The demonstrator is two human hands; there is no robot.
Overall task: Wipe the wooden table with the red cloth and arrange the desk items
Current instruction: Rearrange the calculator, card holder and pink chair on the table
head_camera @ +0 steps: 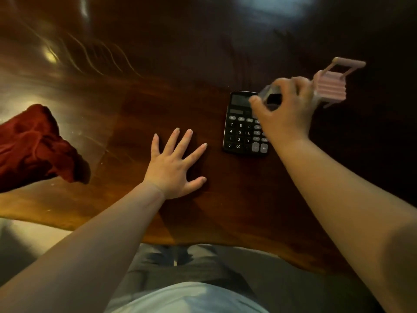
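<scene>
Step in hand: arranging desk items, judged. Right hand (284, 114), over the calculator's (244, 125) top corner, fingers pinching a small blurred clear object, kind unclear. Pink rack-like item (331, 86) just beyond. Left hand (176, 168) flat, fingers spread, empty on tabletop (158, 91). Red cloth (33, 147) bunched well left of calculator, untouched. Next: set object down neatly

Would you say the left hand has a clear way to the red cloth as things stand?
Probably yes: the left hand lies flat and empty on the wooden table, with only bare tabletop between it and the red cloth.
</scene>
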